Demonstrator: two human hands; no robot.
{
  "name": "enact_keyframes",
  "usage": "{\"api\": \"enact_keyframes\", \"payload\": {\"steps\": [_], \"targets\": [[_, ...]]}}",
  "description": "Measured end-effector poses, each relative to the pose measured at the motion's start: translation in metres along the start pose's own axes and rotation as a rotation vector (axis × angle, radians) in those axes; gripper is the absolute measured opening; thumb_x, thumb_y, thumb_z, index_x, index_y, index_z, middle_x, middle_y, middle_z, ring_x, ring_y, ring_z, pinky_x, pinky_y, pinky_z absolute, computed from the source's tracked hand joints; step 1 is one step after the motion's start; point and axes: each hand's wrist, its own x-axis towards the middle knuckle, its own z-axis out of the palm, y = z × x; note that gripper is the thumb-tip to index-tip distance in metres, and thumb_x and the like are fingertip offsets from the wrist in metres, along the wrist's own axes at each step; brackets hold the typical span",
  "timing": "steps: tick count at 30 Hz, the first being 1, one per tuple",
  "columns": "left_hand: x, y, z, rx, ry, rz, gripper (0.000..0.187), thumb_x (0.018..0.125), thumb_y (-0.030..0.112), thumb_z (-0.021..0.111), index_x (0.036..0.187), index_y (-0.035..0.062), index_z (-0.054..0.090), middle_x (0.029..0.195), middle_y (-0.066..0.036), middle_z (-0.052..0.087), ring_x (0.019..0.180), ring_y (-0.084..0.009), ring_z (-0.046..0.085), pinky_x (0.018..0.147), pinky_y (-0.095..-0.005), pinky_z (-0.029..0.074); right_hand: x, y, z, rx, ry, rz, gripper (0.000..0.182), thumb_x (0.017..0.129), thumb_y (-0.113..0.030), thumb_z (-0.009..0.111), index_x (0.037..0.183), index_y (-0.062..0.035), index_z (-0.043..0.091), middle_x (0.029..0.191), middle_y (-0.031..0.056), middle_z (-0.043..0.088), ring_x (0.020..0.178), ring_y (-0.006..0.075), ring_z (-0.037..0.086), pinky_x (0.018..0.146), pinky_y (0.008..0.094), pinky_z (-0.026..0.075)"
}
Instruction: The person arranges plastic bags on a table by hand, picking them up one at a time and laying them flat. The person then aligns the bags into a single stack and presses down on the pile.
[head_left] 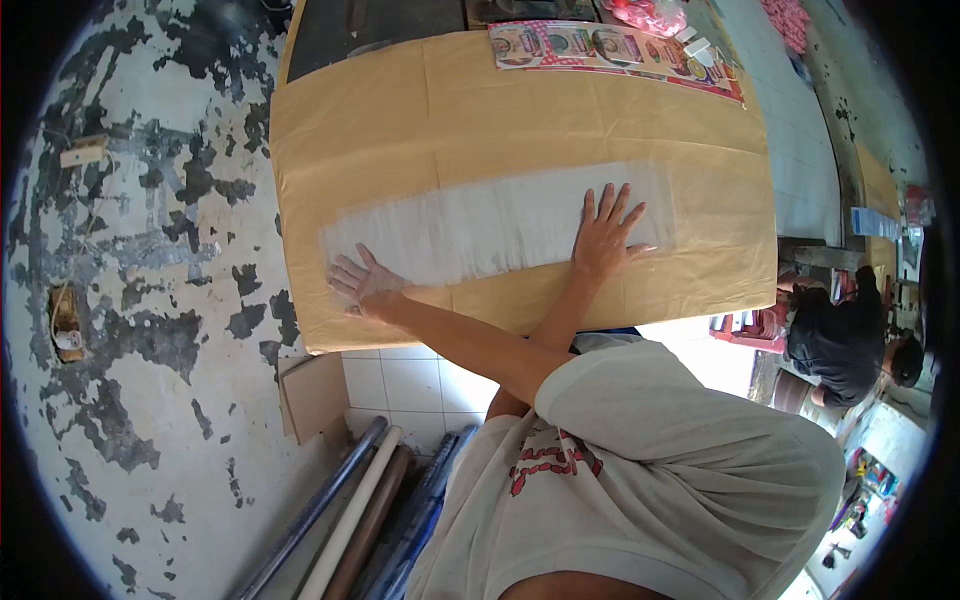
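My forearms cross over the near side of a table covered in brown paper (480, 110). Along it lies a long whitish translucent sheet (470, 235), streaked and see-through toward its ends. On its right part, my left hand (605, 235) rests flat with the fingers spread. At the left end, my right hand (365, 283) lies across the sheet's near corner, fingers stretched out. Neither hand grips anything. Printed colour strips (610, 48) lie at the far edge of the brown paper.
A pink plastic bundle (648, 15) sits beyond the strips. Several long rolls (350, 515) lean below the table by a brown board (315, 395). A peeling wall (150, 300) borders the left. To the right, a person in dark clothing (845, 340) sits near a red crate (750, 328).
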Motion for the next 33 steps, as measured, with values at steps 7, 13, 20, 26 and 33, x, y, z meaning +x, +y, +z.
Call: {"api": "enact_keyframes", "payload": {"steps": [7, 13, 20, 26, 33], "targets": [[0.003, 0.004, -0.015, -0.157, -0.088, -0.023, 0.084, 0.068, 0.070, 0.067, 0.134, 0.0193, 0.056, 0.152, -0.014, 0.037, 0.140, -0.0367, 0.031, 0.114, -0.0617, 0.015, -0.142, 0.065, -0.089, 1.349, -0.547, -0.539, 0.047, 0.099, -0.040, 0.051, 0.123, -0.0011, 0.063, 0.145, 0.0156, 0.048, 0.133, 0.0250, 0.044, 0.110, 0.0425, 0.036], [0.001, -0.006, 0.009, -0.012, -0.027, 0.086, 0.069, 0.073, 0.061, 0.070, 0.127, 0.0179, 0.063, 0.148, -0.015, 0.042, 0.136, -0.0400, 0.037, 0.113, -0.0625, 0.018, -0.409, 0.281, -0.006, 0.663, 0.728, 0.758, 0.027, 0.094, -0.013, 0.054, 0.119, -0.0040, 0.062, 0.122, 0.0171, 0.061, 0.118, 0.0324, 0.054, 0.104, 0.0427, 0.039], [0.012, 0.019, -0.019, -0.085, -0.150, 0.032, 0.064, 0.074, 0.058, 0.073, 0.123, 0.0185, 0.066, 0.147, -0.015, 0.045, 0.133, -0.0427, 0.040, 0.112, -0.0623, 0.020, -0.714, 0.403, 0.037, 0.175, 0.460, 2.000, 0.029, 0.091, -0.019, 0.046, 0.107, -0.0151, 0.070, 0.118, 0.0179, 0.064, 0.104, 0.0383, 0.061, 0.089, 0.0470, 0.049], [0.017, 0.023, -0.020, 0.000, -0.239, 0.049, 0.064, 0.072, 0.057, 0.074, 0.124, 0.0197, 0.065, 0.148, -0.011, 0.043, 0.135, -0.0396, 0.039, 0.113, -0.0589, 0.019, -0.808, 0.478, 0.123, 1.020, 0.305, 1.655, 0.036, 0.091, -0.025, 0.050, 0.124, -0.0197, 0.064, 0.123, 0.0120, 0.065, 0.105, 0.0351, 0.063, 0.092, 0.0443, 0.050], [0.017, 0.020, -0.017, 0.051, -0.259, 0.057, 0.064, 0.074, 0.060, 0.071, 0.127, 0.0245, 0.063, 0.150, -0.007, 0.041, 0.135, -0.0367, 0.038, 0.114, -0.0574, 0.019, -0.757, 0.519, 0.090, 2.037, 0.778, 1.158, 0.041, 0.094, -0.030, 0.050, 0.133, -0.0219, 0.058, 0.135, 0.0120, 0.058, 0.121, 0.0331, 0.057, 0.102, 0.0426, 0.045]]}}
